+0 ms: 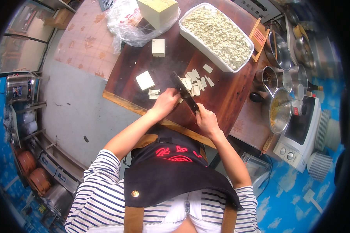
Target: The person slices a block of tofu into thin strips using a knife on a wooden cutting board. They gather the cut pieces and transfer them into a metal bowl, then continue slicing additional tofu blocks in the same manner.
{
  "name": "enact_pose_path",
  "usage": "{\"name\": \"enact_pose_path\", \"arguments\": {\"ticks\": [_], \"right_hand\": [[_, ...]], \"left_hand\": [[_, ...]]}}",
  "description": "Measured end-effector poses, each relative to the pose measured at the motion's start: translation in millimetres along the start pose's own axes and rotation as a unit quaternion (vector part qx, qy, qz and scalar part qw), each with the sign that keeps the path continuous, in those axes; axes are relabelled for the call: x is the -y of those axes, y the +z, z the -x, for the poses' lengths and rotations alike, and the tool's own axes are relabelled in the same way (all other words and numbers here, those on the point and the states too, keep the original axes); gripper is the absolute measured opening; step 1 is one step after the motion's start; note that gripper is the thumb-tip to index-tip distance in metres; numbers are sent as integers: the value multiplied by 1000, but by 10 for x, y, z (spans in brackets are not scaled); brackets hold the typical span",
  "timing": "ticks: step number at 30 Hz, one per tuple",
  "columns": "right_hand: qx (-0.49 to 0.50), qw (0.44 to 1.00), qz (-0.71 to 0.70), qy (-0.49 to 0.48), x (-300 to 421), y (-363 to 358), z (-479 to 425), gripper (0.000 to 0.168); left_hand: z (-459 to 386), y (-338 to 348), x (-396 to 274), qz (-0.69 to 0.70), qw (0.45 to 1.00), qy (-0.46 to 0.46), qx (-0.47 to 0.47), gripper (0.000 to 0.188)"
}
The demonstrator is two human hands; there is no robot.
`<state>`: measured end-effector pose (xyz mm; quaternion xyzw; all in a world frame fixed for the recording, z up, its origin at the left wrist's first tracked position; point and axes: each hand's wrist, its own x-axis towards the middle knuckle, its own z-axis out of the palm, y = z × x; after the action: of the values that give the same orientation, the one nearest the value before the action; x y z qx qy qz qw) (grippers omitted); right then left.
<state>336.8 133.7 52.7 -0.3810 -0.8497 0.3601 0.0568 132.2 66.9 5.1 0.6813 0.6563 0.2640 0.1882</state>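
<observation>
My right hand (207,120) grips the handle of a cleaver (184,91), its dark blade angled up and left over a dark wooden board (221,96). Just left of the blade is my left hand (169,100), fingers bent against a small pale piece that they largely hide. Thin slices of a pale, tofu-like block (196,84) lie scattered right of the blade. A flat pale slab (145,80) and a few small strips (154,93) rest to the left. Farther back stands a small pale block (158,47).
A white tub (232,70) of small chopped pieces stands at the back right. At the back, a large yellowish block (160,14) sits by a clear plastic bag (128,32). Metal bowls (280,110), a wooden-framed grater (259,38) and a microwave oven (299,131) are on the right.
</observation>
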Motion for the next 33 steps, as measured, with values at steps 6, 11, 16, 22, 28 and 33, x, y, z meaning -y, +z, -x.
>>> {"name": "enact_pose_path", "arguments": {"ticks": [6, 11, 16, 22, 28, 33], "right_hand": [[-4, 1000, -3, 0, -29, 31, 5, 23], [-9, 1000, 1, -6, -19, 41, 23, 24], [-14, 1000, 2, -11, -29, 29, 24, 25], [-15, 1000, 3, -5, -44, 43, 29, 25], [-16, 1000, 8, -22, -33, 75, 51, 24], [6, 999, 20, -30, 76, 50, 115, 24]], "left_hand": [[21, 32, 109, 36, 996, 75, -40, 22], [125, 96, 22, 41, 997, -37, -57, 24], [36, 53, 1, 52, 998, -46, -12, 24], [69, 95, 51, 80, 996, 31, -31, 18], [185, 97, 14, 43, 994, 8, -99, 20], [239, 162, 12, 38, 990, -13, -135, 16]]}}
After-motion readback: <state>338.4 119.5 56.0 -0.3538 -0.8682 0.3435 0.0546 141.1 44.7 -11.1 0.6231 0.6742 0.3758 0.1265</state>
